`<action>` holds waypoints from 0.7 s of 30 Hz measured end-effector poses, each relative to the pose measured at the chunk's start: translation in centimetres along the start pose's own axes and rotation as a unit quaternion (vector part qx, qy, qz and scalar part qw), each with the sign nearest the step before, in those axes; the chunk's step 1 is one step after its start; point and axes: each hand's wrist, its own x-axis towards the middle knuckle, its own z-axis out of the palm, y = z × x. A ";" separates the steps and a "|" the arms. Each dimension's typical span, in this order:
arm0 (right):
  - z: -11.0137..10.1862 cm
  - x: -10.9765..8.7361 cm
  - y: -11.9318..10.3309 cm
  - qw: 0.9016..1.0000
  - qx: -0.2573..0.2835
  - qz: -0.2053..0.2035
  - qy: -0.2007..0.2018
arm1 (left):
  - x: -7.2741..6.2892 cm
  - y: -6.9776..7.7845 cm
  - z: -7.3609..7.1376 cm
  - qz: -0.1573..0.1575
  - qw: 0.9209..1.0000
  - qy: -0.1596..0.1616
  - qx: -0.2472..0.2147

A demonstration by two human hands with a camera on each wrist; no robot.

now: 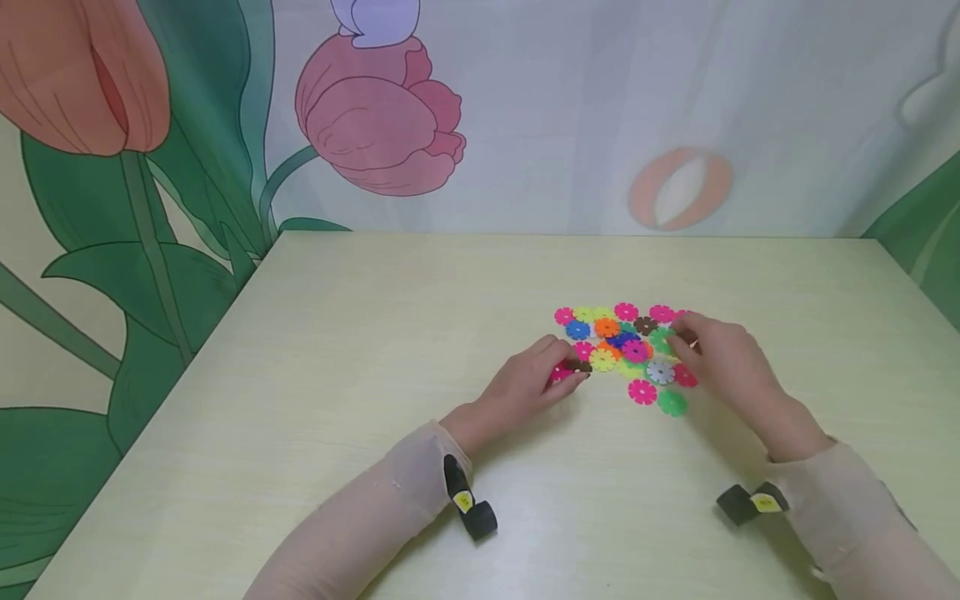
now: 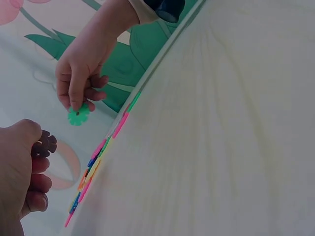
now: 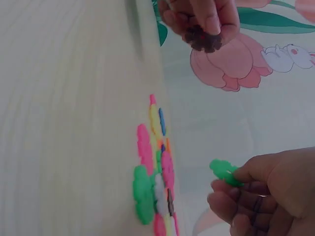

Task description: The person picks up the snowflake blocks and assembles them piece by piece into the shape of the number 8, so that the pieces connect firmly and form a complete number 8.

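My left hand pinches a brown snowflake disc between thumb and fingers, raised over the left side of a spread of similar discs. On the right, a green snowflake disc is held between the thumb and fingers of my right hand. Both wrist views show the two held discs apart from each other, above the table. Between the hands lie the colourful notched discs, several of them overlapping, in pink, yellow, orange, blue, white and green. Part of a pink disc is hidden behind the left fingers.
The discs lie flat on a pale wooden table. Closest to me in the spread are a pink disc and a green one. A curtain printed with tulips hangs behind the table's far edge. Each sleeve carries a black wrist camera.
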 end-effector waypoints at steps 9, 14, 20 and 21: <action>0.0 -0.9 -2.1 0.981 0.187 -0.037 -0.039 | -0.1 0.3 -0.1 0.011 1.000 0.021 0.002; 0.5 -1.2 -3.3 0.961 0.262 -0.050 -0.073 | -0.1 0.5 -0.1 0.014 1.000 0.028 -0.001; 1.2 -1.4 -3.6 0.939 0.329 -0.047 -0.094 | -0.1 0.4 0.1 0.042 0.998 0.055 0.011; 1.2 -1.4 -3.6 0.937 0.334 -0.044 -0.095 | -0.1 0.4 0.1 0.044 0.997 0.057 0.013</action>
